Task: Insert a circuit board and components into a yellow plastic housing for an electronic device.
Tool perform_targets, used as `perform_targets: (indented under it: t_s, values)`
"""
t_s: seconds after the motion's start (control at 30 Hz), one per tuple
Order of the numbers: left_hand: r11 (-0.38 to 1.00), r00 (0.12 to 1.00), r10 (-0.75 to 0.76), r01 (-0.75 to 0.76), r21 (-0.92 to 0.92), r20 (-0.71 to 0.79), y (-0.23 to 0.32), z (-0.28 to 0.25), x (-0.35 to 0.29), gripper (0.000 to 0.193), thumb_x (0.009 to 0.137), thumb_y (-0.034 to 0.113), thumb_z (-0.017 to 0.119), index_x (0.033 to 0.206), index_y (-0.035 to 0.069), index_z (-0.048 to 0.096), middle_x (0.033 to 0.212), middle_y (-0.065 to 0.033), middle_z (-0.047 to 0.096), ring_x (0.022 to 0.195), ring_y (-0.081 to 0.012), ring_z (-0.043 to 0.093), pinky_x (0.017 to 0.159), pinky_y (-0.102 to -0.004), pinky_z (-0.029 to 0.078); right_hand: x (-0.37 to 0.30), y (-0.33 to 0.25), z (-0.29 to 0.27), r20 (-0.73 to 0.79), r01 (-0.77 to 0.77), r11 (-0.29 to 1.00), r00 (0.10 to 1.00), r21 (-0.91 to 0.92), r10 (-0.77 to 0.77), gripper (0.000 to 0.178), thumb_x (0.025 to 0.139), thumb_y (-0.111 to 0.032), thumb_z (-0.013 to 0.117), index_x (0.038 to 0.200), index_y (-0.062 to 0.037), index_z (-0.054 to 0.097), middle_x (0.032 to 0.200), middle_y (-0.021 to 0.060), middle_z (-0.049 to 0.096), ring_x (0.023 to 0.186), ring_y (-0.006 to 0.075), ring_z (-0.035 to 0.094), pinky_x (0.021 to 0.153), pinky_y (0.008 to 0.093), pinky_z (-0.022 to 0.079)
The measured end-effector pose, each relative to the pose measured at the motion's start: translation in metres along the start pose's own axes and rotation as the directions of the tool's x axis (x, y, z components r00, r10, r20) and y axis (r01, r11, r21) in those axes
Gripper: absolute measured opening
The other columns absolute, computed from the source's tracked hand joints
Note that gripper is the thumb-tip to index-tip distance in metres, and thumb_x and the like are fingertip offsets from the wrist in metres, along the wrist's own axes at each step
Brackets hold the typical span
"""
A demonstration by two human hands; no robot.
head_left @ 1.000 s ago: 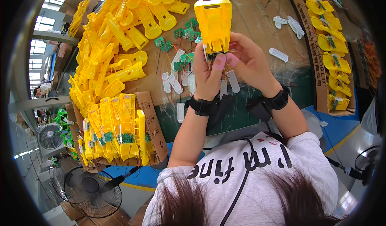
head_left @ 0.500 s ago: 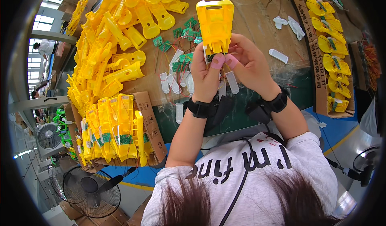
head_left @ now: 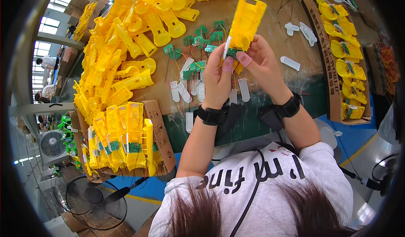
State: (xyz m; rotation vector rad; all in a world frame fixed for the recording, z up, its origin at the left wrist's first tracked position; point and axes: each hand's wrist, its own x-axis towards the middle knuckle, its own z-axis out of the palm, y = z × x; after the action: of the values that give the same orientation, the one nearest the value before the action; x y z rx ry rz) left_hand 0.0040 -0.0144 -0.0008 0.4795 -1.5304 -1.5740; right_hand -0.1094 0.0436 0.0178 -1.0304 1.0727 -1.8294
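Both hands hold a long yellow plastic shell above the table, its far end tilted to the right. My left hand is closed around its near left side, next to a narrow white piece along the shell's edge. My right hand grips the near right side, with the thumb tip close to the left one. Pink covers wrap both thumbs. A bit of green circuit board shows between the hands, but the fingers hide most of it. Beyond the left hand lie loose green circuit boards with thin wires.
Yellow shells are heaped at the left. A carton of shells with boards stands near left; another long carton with yellow parts is at right. White plastic covers lie on the cardboard-topped table. A fan stands lower left.
The yellow shell has turned in my hands: its far end has swung right, and the white piece now shows along its left edge. Both hands stay on it.
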Motion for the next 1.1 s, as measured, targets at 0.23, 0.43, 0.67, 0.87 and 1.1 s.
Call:
perform_targets:
  t_s: [0.23,0.43,0.67,0.87,1.1]
  values:
    - [0.958,0.995,0.098,-0.097,0.271,0.013,0.008,-0.009,0.003,0.032,0.089,0.011,0.046,0.118,-0.002,0.046,0.111,-0.0113,0.053,0.104,-0.0173,0.049,0.088,-0.028,0.038,0.003,0.004,0.015,-0.061,-0.011,0.999,0.998,0.051,0.014,0.033,0.084,-0.003,0.054,0.114,-0.0026,0.039,0.106,0.0067,0.053,0.098,0.0144,0.054,0.084,0.0273,0.044]
    - [0.966,0.997,0.075,-0.072,0.248,0.0,0.0,-0.009,-0.008,0.031,0.087,0.007,0.048,0.117,0.001,0.051,0.11,-0.0106,0.056,0.102,-0.0161,0.052,0.087,-0.0277,0.04,-0.01,0.019,0.012,-0.129,0.016,0.999,0.991,-0.033,-0.02,0.04,0.084,-0.002,0.053,0.119,-0.0044,0.034,0.107,0.0071,0.051,0.098,0.0159,0.052,0.084,0.0282,0.043]
    - [0.98,0.994,0.109,-0.105,0.169,-0.016,0.008,-0.004,-0.009,0.028,0.087,0.007,0.048,0.114,0.0,0.052,0.105,-0.0096,0.057,0.098,-0.0148,0.053,0.084,-0.0271,0.041,-0.013,0.014,0.02,-0.159,0.013,1.0,0.987,-0.013,-0.015,0.039,0.084,-0.002,0.052,0.118,-0.0055,0.034,0.105,0.0067,0.052,0.097,0.0141,0.053,0.083,0.0265,0.043]
    - [0.948,0.995,0.086,-0.095,0.304,0.043,0.005,-0.003,-0.003,0.035,0.088,0.011,0.048,0.122,0.001,0.044,0.11,-0.0091,0.054,0.101,-0.0148,0.05,0.086,-0.0262,0.039,0.004,0.009,-0.002,-0.087,-0.001,0.997,0.996,-0.082,-0.007,0.033,0.085,-0.005,0.052,0.115,-0.0036,0.039,0.101,0.0069,0.056,0.091,0.0144,0.056,0.079,0.0258,0.044]
    - [0.793,0.996,-0.054,0.089,-0.603,0.076,0.013,-0.024,0.002,0.052,0.089,0.038,0.042,0.126,0.004,0.034,0.118,-0.0121,0.049,0.107,-0.0207,0.05,0.092,-0.0347,0.039,0.007,-0.029,0.019,0.301,-0.275,0.952,0.904,-0.137,0.305,0.034,0.085,-0.01,0.056,0.111,-0.0012,0.036,0.098,0.0099,0.059,0.088,0.0127,0.057,0.074,0.0252,0.046]
